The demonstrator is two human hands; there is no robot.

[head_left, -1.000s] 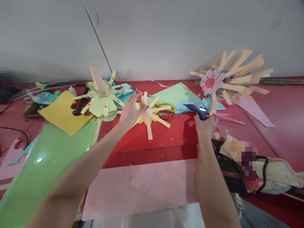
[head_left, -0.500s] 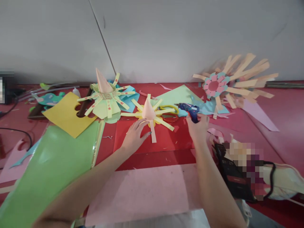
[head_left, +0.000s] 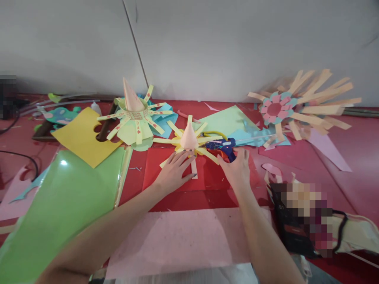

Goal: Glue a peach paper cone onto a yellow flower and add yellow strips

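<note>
My right hand point(head_left: 237, 167) grips a blue hot glue gun point(head_left: 227, 148) by its handle, with a clear glue stick point(head_left: 254, 138) out of its back. The gun's nozzle end lies at the right side of a paper craft, whose pale pink cone point(head_left: 189, 137) stands upright on a yellow base with strips point(head_left: 162, 141) radiating from it. My left hand point(head_left: 175, 170) rests on the craft's near side, its fingers stretched out and spread beside a pale strip point(head_left: 194, 169). Under the craft is a red sheet point(head_left: 213, 175). Whether the nozzle touches the paper I cannot tell.
A taller cone craft point(head_left: 133, 110) stands behind left; a flower with long strips point(head_left: 274, 108) leans on the wall at right. Around lie a yellow sheet point(head_left: 85, 144), a green sheet point(head_left: 74, 193), a pink sheet point(head_left: 177, 236) and a phone point(head_left: 291, 225).
My right hand has brought the glue gun left and nearer, up to the cone craft. My left hand stays on the craft's near side. The view has shifted slightly.
</note>
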